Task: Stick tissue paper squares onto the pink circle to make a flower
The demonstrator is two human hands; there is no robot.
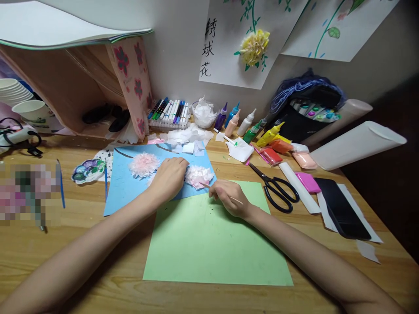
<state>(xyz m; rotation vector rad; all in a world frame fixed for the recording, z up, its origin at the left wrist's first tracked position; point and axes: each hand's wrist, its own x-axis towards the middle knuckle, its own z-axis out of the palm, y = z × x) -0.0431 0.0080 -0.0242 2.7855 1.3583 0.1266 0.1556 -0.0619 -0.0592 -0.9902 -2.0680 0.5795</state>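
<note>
On the blue sheet (124, 192), our left hand (168, 176) lies knuckles up between two tissue flowers, fingers curled under against the paper beside the pink-white tissue flower (199, 175); we cannot tell whether they pinch anything. Our right hand (229, 198), resting on the green sheet (212, 244), is closed in a pen grip on a thin stick (204, 186) whose tip touches that flower's lower edge. We judge this to be tucking tissue into place, and any further poke calls for a light touch while the left hand steadies the sheet.

a home craft desk (wooden): marker set (169, 112), paint bottles (242, 124), scissors (277, 188), paper-flower posters (244, 39).
</note>
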